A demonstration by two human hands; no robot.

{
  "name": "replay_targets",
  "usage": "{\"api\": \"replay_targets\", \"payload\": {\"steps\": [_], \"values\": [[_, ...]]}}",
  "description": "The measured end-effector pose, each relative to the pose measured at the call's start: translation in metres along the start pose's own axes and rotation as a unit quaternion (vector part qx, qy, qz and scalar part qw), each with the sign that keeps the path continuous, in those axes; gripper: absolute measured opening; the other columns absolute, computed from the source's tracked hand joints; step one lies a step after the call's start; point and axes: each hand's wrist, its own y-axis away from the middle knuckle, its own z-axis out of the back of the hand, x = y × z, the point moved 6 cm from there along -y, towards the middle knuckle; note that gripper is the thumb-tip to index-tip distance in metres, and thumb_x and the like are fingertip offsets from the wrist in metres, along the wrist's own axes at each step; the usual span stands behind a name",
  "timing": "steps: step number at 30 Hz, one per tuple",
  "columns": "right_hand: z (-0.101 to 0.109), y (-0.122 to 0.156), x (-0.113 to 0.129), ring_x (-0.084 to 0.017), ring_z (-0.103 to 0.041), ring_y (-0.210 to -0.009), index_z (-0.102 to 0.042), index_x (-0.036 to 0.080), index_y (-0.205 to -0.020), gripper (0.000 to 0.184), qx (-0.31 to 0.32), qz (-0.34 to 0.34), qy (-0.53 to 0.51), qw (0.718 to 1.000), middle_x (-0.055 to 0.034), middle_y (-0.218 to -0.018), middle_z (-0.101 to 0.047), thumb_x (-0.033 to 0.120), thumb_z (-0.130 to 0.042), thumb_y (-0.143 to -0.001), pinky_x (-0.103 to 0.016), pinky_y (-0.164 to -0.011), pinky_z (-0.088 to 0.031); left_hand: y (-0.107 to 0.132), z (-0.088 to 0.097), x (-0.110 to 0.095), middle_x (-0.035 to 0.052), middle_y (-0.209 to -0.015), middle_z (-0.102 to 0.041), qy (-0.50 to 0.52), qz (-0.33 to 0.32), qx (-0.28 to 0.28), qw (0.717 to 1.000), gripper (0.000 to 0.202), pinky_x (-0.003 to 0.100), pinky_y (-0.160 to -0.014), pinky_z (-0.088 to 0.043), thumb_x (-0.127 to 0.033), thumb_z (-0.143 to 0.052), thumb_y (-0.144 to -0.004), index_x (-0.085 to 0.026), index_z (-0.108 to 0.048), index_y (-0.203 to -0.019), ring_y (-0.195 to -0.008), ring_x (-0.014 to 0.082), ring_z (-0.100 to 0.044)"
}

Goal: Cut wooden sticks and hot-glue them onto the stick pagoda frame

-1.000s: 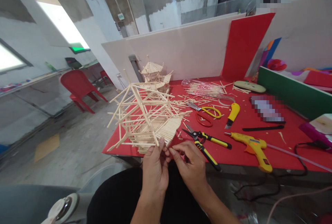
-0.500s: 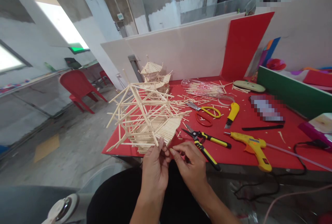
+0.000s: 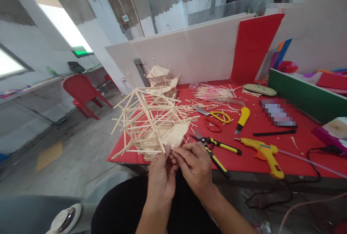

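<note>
A model house of thin wooden sticks [image 3: 151,122] stands at the near left corner of the red table [image 3: 271,154]. My left hand [image 3: 162,176] grips the model's near lower edge, fingers closed on its sticks. My right hand [image 3: 193,165] is beside it, its fingertips pinched against the same edge of the slatted roof panel. What the right fingers hold is too small to make out. A smaller stick tower [image 3: 159,77] rises behind the model.
Yellow-handled pliers [image 3: 214,151] lie just right of my hands. Further right lie a yellow glue gun [image 3: 264,154] with its cord, scissors [image 3: 214,116], a yellow utility knife [image 3: 242,118], a bag of sticks [image 3: 211,91] and loose sticks. White and red boards stand behind. A red chair [image 3: 81,89] is at left.
My right hand has moved left and up, closing onto the model's edge next to my left hand. The model and left hand have hardly moved.
</note>
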Motion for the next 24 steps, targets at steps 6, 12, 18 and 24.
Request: {"api": "replay_targets", "payload": {"steps": [6,12,18,24], "values": [[0.0004,-0.0011,0.0016,-0.015,-0.055,-0.077,-0.071,0.022,-0.099,0.018,-0.015,0.006,0.007,1.000,-0.0029,-0.082,-0.064,0.015,-0.065,-0.083,-0.031,-0.069,-0.044,-0.0006,-0.0006,0.0000,-0.0033,-0.060,-0.053,0.001,-0.001,0.010,1.000,0.032,0.016,-0.045,-0.041,-0.025,-0.084,-0.060,-0.013,-0.056,-0.068,-0.052,0.0064,-0.048],[-0.0005,-0.0018,0.0021,-0.016,-0.054,-0.078,-0.071,0.021,-0.096,0.016,-0.016,0.002,0.004,1.000,-0.0037,-0.082,-0.064,0.014,-0.065,-0.083,-0.031,-0.069,-0.044,-0.0001,0.0006,0.0010,-0.0028,-0.061,-0.053,0.017,0.015,0.006,1.000,0.028,0.016,-0.044,-0.040,-0.024,-0.082,-0.063,-0.013,-0.057,-0.069,-0.052,0.0065,-0.048],[-0.0013,-0.0001,0.0017,-0.016,-0.055,-0.079,-0.071,0.021,-0.098,0.016,-0.015,0.000,0.003,1.000,-0.0033,-0.083,-0.064,0.015,-0.065,-0.084,-0.031,-0.070,-0.045,0.0004,-0.0012,0.0025,-0.0013,-0.061,-0.055,0.046,0.049,0.006,0.998,0.018,0.017,-0.045,-0.043,-0.018,-0.075,-0.070,-0.012,-0.059,-0.069,-0.051,0.0067,-0.049],[-0.0005,-0.0014,0.0024,-0.016,-0.055,-0.078,-0.071,0.022,-0.097,0.015,-0.014,-0.003,0.004,1.000,-0.0033,-0.083,-0.064,0.016,-0.064,-0.085,-0.031,-0.070,-0.045,0.0025,-0.0021,0.0016,-0.0007,-0.061,-0.056,0.053,0.064,0.002,0.997,0.014,0.016,-0.045,-0.045,-0.015,-0.072,-0.073,-0.011,-0.059,-0.070,-0.051,0.0068,-0.050]]}}
